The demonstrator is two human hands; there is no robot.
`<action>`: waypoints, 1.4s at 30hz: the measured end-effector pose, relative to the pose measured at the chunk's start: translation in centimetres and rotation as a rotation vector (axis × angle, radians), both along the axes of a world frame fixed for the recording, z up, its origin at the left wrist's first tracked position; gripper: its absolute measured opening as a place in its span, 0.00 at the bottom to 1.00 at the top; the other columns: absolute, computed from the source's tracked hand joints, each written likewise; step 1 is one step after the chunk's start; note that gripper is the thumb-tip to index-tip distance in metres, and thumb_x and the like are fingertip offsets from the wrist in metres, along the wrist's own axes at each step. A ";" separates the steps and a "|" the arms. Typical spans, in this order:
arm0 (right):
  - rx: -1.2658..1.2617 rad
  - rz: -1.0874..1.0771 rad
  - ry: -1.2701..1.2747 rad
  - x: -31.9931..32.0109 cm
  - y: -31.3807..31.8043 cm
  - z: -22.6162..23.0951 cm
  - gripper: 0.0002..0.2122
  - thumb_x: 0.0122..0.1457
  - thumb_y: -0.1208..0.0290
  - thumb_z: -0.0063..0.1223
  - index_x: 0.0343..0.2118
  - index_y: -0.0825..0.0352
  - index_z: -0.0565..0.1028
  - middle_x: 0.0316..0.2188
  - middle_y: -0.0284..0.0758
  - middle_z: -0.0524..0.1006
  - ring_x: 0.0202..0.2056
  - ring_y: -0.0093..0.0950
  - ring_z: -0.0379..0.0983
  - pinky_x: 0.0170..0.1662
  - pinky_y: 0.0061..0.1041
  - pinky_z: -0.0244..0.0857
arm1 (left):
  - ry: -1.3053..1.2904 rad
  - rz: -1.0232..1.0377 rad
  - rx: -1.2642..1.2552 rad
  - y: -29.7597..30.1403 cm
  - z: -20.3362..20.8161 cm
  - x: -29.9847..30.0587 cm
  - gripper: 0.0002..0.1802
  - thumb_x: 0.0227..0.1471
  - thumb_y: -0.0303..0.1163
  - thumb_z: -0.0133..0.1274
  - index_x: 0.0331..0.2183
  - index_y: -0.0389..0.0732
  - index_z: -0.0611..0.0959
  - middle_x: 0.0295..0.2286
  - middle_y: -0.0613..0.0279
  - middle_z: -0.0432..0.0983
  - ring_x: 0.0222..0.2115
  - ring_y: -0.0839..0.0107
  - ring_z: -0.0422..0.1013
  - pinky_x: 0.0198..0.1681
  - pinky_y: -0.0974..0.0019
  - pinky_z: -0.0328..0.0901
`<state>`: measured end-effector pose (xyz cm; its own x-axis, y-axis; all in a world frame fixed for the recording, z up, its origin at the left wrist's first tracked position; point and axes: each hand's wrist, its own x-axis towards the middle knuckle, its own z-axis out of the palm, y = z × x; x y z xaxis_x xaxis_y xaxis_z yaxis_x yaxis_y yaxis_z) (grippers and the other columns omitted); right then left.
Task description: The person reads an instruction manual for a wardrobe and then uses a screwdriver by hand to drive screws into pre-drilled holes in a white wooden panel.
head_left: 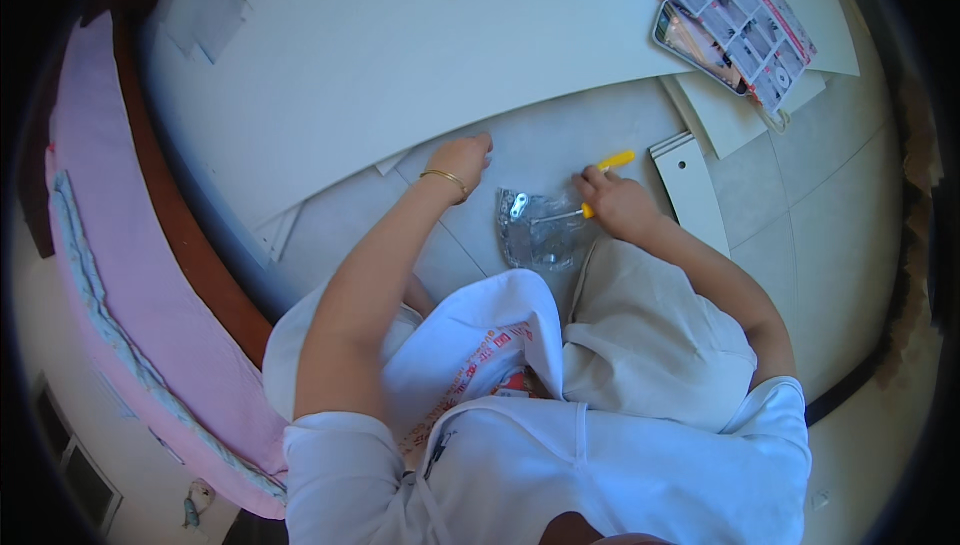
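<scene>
Two hands are working near the middle of the frame, over a grey tiled floor (pixel 840 195) where the person is sitting in a white hoodie and light trousers. The right hand (pixel 618 203) is curling closed around a yellow-handled screwdriver (pixel 600 175), with the handle poking out toward the upper right and the metal shaft running left and down toward a clear plastic bag of hardware (pixel 540 230), which is lying on the floor just in front of the knees, a bit right of centre. A small metal bracket (pixel 518 206) is sitting at the bag's upper left corner. The left hand (pixel 462 160), wearing a thin gold bangle (pixel 445 178) at the wrist, is resting with fingers bent down on the edge of a big white panel (pixel 400 45) that's filling most of the upper half of the frame; can't really tell if it's gripping anything, the fingertips are hidden. A narrower white board (pixel 690 185) is lying just right of the right hand. In the upper right, a printed instruction sheet (pixel 740 15) is lying over a phone (pixel 685 40) on the panel. Along the left side a pink mattress (pixel 110 275) is curving down the frame.
</scene>
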<state>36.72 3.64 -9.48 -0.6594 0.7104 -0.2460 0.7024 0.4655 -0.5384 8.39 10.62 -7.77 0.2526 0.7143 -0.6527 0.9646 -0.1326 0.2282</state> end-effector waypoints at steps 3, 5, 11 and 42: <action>-0.050 0.027 -0.021 0.3 0.8 0.0 0.11 0.48 0.70 0.56 0.35 0.66 0.73 0.39 0.39 0.74 0.36 0.38 0.75 0.34 0.36 0.72 | 0.146 -0.329 -0.019 5.3 5.4 -0.5 0.09 0.51 0.31 0.53 0.35 0.39 0.82 0.34 0.52 0.78 0.37 0.54 0.74 0.42 0.56 0.67; -0.160 0.007 0.023 0.8 1.5 0.5 0.07 0.49 0.70 0.54 0.31 0.65 0.73 0.32 0.38 0.76 0.34 0.38 0.75 0.34 0.38 0.71 | 0.219 -0.293 0.005 9.6 10.0 -1.1 0.07 0.50 0.31 0.54 0.32 0.40 0.84 0.34 0.54 0.78 0.37 0.55 0.74 0.42 0.56 0.67; -0.246 0.068 0.204 2.0 3.4 3.2 0.08 0.49 0.66 0.57 0.29 0.63 0.74 0.27 0.38 0.77 0.34 0.39 0.75 0.36 0.39 0.68 | 0.285 -0.044 0.293 15.5 20.9 -5.3 0.10 0.50 0.33 0.54 0.36 0.44 0.84 0.28 0.56 0.80 0.30 0.59 0.75 0.37 0.60 0.68; -0.752 -2.012 1.080 -10.7 8.3 0.4 0.11 0.60 0.65 0.55 0.40 0.67 0.73 0.31 0.32 0.78 0.30 0.24 0.75 0.32 0.26 0.72 | -0.030 -0.021 0.380 27.4 1.6 -10.8 0.13 0.56 0.32 0.49 0.43 0.39 0.73 0.33 0.54 0.76 0.35 0.52 0.72 0.38 0.52 0.68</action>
<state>26.06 11.92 -9.11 0.4155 0.3650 -0.8332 -0.6601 -0.5092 -0.5522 -2.41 37.98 -6.16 0.2843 0.8985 -0.3344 0.9545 -0.2325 0.1868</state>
